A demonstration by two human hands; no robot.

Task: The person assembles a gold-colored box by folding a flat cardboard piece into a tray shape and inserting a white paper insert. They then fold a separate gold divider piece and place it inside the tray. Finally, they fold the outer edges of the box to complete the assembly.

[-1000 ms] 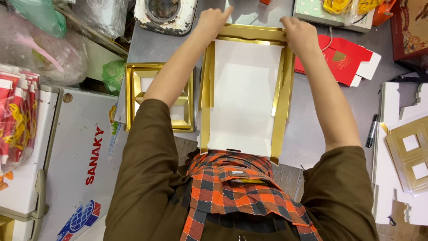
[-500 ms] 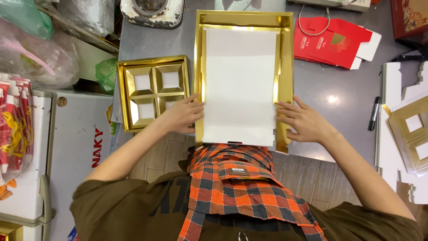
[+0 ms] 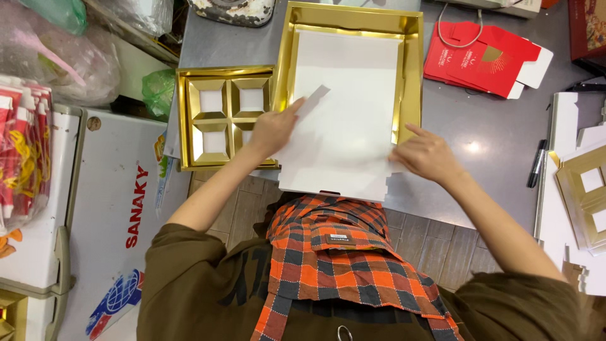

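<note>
A large flat gold box tray (image 3: 413, 76) lies on the grey table in front of me. A white card sheet (image 3: 347, 107) with notched near edge lies in it, tilted and overhanging the near side. My left hand (image 3: 273, 129) rests on the sheet's left edge, thumb and fingers pinching it. Against the sheet's right near corner presses my right hand (image 3: 428, 155), fingers curled on the edge. Left of my left hand sits a gold insert (image 3: 224, 117) with four square wells.
Flat red cartons (image 3: 486, 57) lie at the back right. A black marker (image 3: 536, 163) and white and gold die-cut cards (image 3: 584, 183) are at the right. A white chest freezer (image 3: 107, 208) and plastic bags (image 3: 57, 50) stand at the left.
My hands came back from the tray's far end to its near end. The white sheet has since slid toward me and turned slightly, both hands now gripping its sides.
</note>
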